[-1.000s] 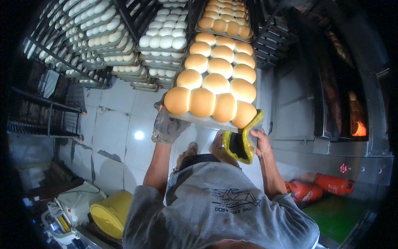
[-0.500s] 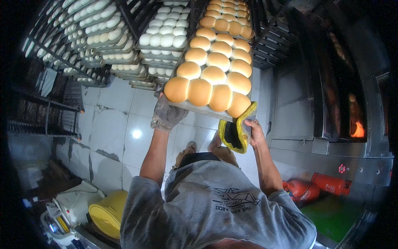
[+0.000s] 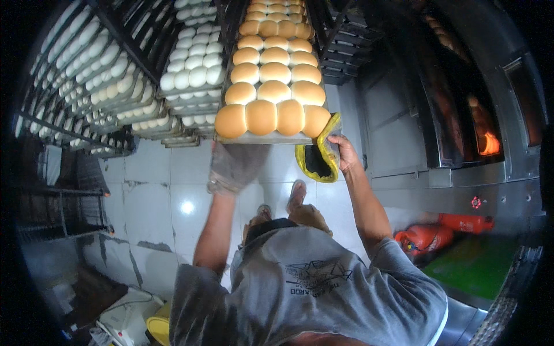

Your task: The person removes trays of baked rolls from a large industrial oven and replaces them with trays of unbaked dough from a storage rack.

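A baking tray (image 3: 265, 139) full of golden-topped buns (image 3: 274, 95) extends away from me, level with a rack slot at the far end. My right hand (image 3: 344, 151) is closed on a folded, yellow-edged pot holder (image 3: 318, 163), which is pressed against the tray's near right corner. My left hand (image 3: 238, 164), in a grey, worn glove, is at the tray's near left corner. Motion blurs it and its fingers are hidden by the tray edge, so its grip does not show.
Racks of pale, unbaked dough balls (image 3: 193, 63) stand on the left. More baked buns (image 3: 277, 26) sit beyond the tray. On the right is an oven with a glowing flame (image 3: 489, 144), and red gas cylinders (image 3: 424, 239) lie below. A yellow bucket (image 3: 158, 326) stands at lower left.
The tray has swung left and straightened, lining up with the rack ahead. My right hand and pot holder moved left with it. My left hand has shifted lower against the tray's edge and blurred.
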Available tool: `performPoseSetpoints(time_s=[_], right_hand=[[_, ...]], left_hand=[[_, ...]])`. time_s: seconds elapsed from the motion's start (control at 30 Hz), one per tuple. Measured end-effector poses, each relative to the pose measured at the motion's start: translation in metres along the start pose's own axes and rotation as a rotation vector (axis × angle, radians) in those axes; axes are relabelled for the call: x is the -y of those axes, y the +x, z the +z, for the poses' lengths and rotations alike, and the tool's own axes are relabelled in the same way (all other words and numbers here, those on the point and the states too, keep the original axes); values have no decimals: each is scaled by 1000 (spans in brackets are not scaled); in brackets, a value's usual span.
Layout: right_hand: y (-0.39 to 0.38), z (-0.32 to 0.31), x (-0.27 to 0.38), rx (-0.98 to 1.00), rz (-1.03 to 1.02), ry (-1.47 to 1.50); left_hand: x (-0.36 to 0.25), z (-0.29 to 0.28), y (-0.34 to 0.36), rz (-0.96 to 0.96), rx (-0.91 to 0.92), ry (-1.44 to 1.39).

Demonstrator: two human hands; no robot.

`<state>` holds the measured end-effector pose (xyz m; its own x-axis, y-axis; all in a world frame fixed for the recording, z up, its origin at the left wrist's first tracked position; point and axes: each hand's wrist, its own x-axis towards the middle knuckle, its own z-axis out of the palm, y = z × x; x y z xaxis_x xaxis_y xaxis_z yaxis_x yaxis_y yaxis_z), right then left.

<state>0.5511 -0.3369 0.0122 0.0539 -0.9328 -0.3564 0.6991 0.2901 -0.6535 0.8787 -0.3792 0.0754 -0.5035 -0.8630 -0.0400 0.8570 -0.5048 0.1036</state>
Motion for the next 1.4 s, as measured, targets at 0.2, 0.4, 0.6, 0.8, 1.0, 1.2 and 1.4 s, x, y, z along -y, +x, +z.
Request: performPoseSetpoints(time_s=[0.2,0.4,0.6,0.8,1.0,1.2,1.4], right_hand=[[29,10,27,-237,-37,-108],[-62,-9,42,-308,-67,-341],[-118,-26,83,-329,-47,-281],[-141,6,207,-337,-332,-711],[-144,-36,323,-991,-862,-1584],[-97,-108,340,-1068,-448,-1788],[-53,-91,378,-1430,-211,-1306]], left_hand=[[32,-2,82,-40,13,42],[14,-83,186,96,105,370],[10,-77,232,24,-64,110],[162,33,227,-398,-61,165],[279,113,380,-544,156,338],[392,176,651,-63,842,1919],[521,272,853,74,937,2990]])
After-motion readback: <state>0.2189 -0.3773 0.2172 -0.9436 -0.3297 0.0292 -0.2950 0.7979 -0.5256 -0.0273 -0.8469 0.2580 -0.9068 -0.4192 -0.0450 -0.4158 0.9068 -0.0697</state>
